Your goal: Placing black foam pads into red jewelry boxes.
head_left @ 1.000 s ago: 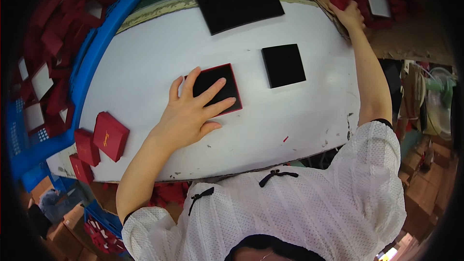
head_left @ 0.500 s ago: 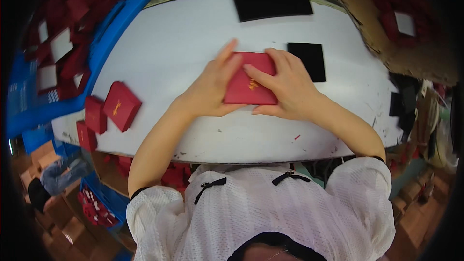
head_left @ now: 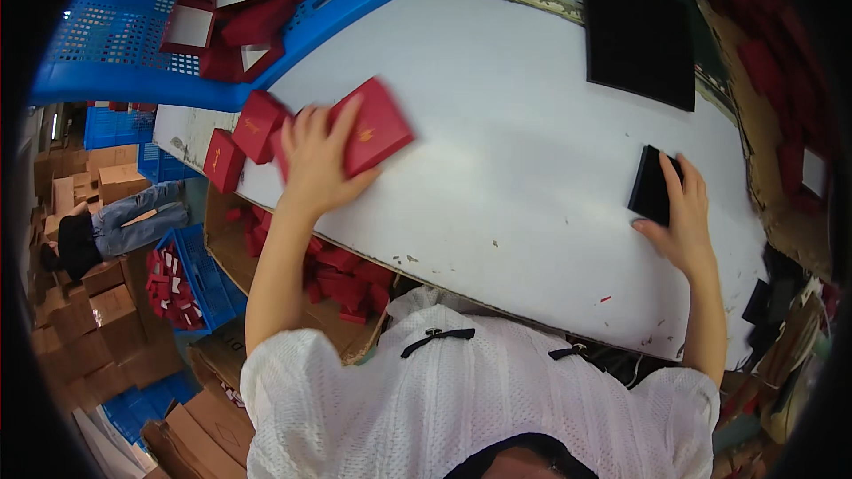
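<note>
Up at the far left of the white oval surface [head_left: 497,115], the left hand [head_left: 318,160] has its fingers spread flat over a closed red rectangular gift box [head_left: 371,129], pressing on it rather than wrapping round it; the box lies tilted on the surface, partly under the fingers. Just left of that grip sit two more closed red boxes [head_left: 258,126] at the surface's edge, one close enough to the hand that I cannot tell whether they touch. Beyond them a blue plastic crate [head_left: 106,44] holds many red boxes, some open with pale linings. Well across to the right, the right hand [head_left: 679,213] curls its fingers over a small black square pad [head_left: 650,184], thumb below it, lifting its near edge. Farther from that grip, toward the far rim, lies a large black flat square tray [head_left: 637,40]. Nothing lies between the two hands. Below the left forearm, brown cardboard cartons [head_left: 89,186] crowd the floor.
</note>
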`<state>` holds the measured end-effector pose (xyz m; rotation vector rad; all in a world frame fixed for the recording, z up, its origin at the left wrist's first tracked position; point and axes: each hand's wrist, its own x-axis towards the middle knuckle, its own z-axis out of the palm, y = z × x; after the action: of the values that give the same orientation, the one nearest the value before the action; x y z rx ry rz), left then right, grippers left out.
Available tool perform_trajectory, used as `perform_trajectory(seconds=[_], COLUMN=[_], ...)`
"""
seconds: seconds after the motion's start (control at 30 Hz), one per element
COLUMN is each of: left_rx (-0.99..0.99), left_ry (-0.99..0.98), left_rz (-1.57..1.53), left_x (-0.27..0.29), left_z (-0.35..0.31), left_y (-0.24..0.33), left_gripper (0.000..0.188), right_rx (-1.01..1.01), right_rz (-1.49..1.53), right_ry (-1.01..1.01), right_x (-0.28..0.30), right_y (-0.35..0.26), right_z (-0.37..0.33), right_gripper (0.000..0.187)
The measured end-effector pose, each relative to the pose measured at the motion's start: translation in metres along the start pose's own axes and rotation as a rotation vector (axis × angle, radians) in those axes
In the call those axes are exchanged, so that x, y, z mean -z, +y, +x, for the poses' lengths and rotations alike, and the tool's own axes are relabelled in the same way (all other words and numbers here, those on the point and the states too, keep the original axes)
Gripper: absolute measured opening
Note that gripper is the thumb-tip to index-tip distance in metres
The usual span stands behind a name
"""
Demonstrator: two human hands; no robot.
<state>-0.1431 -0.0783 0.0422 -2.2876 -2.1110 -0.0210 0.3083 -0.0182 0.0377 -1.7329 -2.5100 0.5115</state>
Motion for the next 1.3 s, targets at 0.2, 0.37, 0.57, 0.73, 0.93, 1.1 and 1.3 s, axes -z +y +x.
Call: perform_trajectory(seconds=[0.2,0.37,0.57,0.73,0.93,1.1,1.3], left_rx=[0.144,0.594,0.006,-0.343,-0.608,-0.578,-0.620], left_ry=[0.013,0.060,0.314,-0.002,0.110,-0.042,-0.264], left_rz=[-0.186,0.563,-0.081,-0.866,-0.791,-0.776,-0.453], left_x=[0.036,0.004,-0.019,-0.029,-0.049,-0.035,-0.014], left_z=[-0.015,0.059,0.054,0.043,0.044,0.043,0.039], left_y=[-0.068,-0.159,-0.055,0.082,0.128,0.112,0.105], left_gripper=[0.091,0.043,0.015,0.049,0.100,0.059,0.041], right_rx=[0.186,0.380,0.409,0.671,0.851,0.275,0.160], right_rz=[0.111,0.100,0.145,0.084,0.108,0.353,0.257], right_ry=[0.068,-0.053,0.182,0.603,0.144,0.750,0.558], right_x=[-0.019,-0.019,-0.026,-0.012,-0.034,0.004,-0.036], right_y=[-0.025,-0.048,-0.028,-0.072,-0.095,-0.023,-0.015], right_z=[-0.004,0.004,-0.005,0.034,0.040,0.107,0.123], right_gripper=[0.091,0.086,0.062,0.032,0.030,0.028,0.045])
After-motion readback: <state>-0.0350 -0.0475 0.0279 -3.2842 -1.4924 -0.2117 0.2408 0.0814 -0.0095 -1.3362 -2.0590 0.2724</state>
